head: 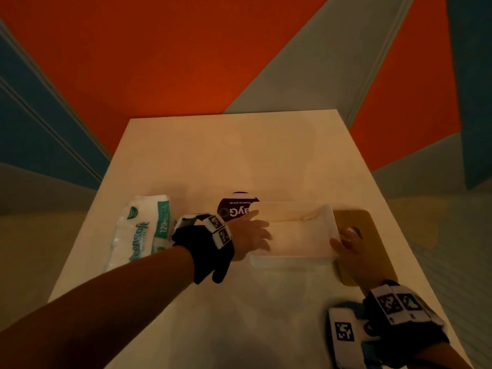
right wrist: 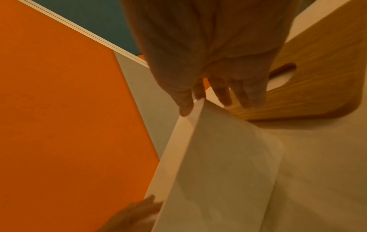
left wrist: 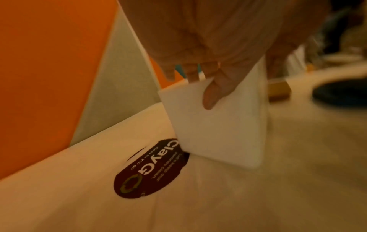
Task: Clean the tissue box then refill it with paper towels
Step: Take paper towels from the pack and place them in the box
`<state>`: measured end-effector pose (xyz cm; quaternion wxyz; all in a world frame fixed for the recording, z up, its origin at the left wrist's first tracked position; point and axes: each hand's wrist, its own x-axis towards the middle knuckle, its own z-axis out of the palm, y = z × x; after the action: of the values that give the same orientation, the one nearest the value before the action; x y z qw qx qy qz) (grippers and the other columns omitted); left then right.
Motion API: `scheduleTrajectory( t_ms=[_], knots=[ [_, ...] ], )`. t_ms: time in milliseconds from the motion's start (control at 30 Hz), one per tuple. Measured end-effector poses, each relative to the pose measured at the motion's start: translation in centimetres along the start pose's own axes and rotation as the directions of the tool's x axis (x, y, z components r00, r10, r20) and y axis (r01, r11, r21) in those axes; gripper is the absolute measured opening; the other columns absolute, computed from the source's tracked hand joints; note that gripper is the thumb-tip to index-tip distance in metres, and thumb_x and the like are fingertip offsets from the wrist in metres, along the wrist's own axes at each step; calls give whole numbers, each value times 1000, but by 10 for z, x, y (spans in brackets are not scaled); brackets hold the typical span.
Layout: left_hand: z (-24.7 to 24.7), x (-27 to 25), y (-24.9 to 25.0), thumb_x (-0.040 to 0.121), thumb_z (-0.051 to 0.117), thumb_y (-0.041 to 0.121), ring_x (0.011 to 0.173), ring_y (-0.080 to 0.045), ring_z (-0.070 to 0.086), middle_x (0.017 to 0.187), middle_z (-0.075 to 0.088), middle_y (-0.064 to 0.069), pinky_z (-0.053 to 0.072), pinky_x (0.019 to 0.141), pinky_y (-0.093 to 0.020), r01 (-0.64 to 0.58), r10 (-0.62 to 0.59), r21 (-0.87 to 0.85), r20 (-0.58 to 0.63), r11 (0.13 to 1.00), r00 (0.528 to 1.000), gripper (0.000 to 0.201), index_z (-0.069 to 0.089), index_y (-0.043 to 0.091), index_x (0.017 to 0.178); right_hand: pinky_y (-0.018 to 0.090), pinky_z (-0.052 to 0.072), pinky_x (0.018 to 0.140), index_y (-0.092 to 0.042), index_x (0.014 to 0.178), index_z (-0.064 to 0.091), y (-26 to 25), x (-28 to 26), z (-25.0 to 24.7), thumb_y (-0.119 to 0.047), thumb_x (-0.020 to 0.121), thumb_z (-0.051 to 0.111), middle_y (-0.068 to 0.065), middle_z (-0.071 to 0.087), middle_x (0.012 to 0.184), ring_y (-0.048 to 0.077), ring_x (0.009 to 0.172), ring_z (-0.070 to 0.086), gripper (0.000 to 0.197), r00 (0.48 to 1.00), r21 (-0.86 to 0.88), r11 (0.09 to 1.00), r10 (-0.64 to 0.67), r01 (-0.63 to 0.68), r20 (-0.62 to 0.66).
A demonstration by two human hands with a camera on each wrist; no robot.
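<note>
- Lower frame, head view: my right hand (head: 346,243) grips the right end of the white tissue box (head: 292,230), thumb on the near wall and fingers over the rim; the right wrist view shows thumb and forefinger pinching that rim.
- Centre frame: the tissue box sits open-topped on the white table (head: 239,161), its wooden lid (head: 370,251) lying flat just beside it at right, partly under my right hand.
- Centre left: my left hand (head: 250,233) holds the box's left end, thumb down the outer wall, fingers curled over the edge.
- Left of frame: the pack of paper towels (head: 141,233) lies sealed, near my left wrist.
- Behind the box: a dark round sticker (head: 234,206) on the table, partly covered.
- My read: lid off, box steadied with both hands, cleaning or filling step in hand. Whether the box is empty I cannot tell. Next calls for freeing one hand to fetch the towels.
</note>
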<state>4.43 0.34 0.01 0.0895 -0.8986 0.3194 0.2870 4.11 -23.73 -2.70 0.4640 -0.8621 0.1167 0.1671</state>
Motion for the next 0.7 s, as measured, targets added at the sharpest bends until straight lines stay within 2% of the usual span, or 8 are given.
scheduleTrajectory(
  t_ms=[67, 133, 200, 267, 367, 467, 567, 700],
  knots=[
    [4, -19, 2, 85, 36, -4, 143, -24, 12, 152, 26, -5, 2, 118, -46, 38, -82, -176, -253, 984, 964, 56, 34, 20, 135, 51, 33, 108, -13, 133, 39, 0, -4, -6, -36, 91, 50, 14, 44, 139, 33, 125, 42, 49, 992, -116, 989, -100, 90, -78],
    [13, -42, -2, 77, 38, -12, 135, -28, 33, 143, 42, -11, 22, 115, -40, 46, -338, -490, -526, 870, 780, 57, 46, 12, 128, 50, 40, 101, -17, 127, 46, -18, -18, -9, -42, 91, 48, 15, 49, 134, 29, 118, 48, 44, 942, -169, 944, -306, 283, -135],
    [33, -69, -13, 81, 42, -10, 133, -24, 36, 142, 44, -9, 23, 112, -29, 143, -615, -724, -443, 674, 652, 51, 47, 13, 127, 34, 44, 95, -9, 114, 58, -47, -36, -2, -29, 90, 51, 15, 57, 118, 13, 104, 48, 31, 813, -207, 821, -564, 533, -144],
    [59, -91, -28, 86, 46, -4, 133, -25, 34, 143, 40, -10, 23, 112, -30, 244, -749, -811, -315, 531, 583, 44, 47, 11, 127, 8, 39, 88, -7, 99, 65, -77, -54, 21, -11, 84, 54, 6, 59, 99, -1, 89, 47, 19, 707, -230, 700, -704, 676, -66],
    [86, -113, -48, 88, 46, -2, 133, -30, 35, 145, 37, -16, 26, 112, -37, 341, -815, -837, -194, 428, 547, 39, 47, 4, 126, -1, 40, 75, -13, 96, 66, -98, -61, 72, -12, 89, 52, -6, 55, 93, -13, 86, 49, 16, 699, -72, 707, -670, 703, 249],
    [105, -124, -61, 88, 50, 7, 136, -32, 29, 148, 31, -17, 24, 115, -41, 448, -823, -814, -63, 369, 564, 41, 44, 4, 129, 1, 39, 69, -11, 102, 66, -109, -50, 132, -10, 93, 52, -1, 61, 97, -2, 83, 52, 18, 694, -55, 790, -501, 611, 517],
    [114, -129, -67, 87, 54, 13, 137, -30, 28, 149, 30, -16, 24, 116, -41, 451, -815, -811, -54, 373, 577, 44, 44, 5, 129, 18, 41, 71, -3, 105, 66, -118, -39, 185, -9, 92, 51, 10, 65, 100, 13, 88, 53, 20, 715, -39, 880, -357, 473, 601],
    [125, -135, -69, 88, 53, 22, 140, -27, 22, 153, 23, -10, 20, 117, -41, 470, -805, -785, -61, 404, 589, 51, 36, 9, 135, 20, 45, 60, 5, 111, 61, -120, -27, 237, -8, 93, 50, 11, 62, 81, 16, 66, 53, 24, 816, 22, 993, -108, 116, 568]
  ],
)
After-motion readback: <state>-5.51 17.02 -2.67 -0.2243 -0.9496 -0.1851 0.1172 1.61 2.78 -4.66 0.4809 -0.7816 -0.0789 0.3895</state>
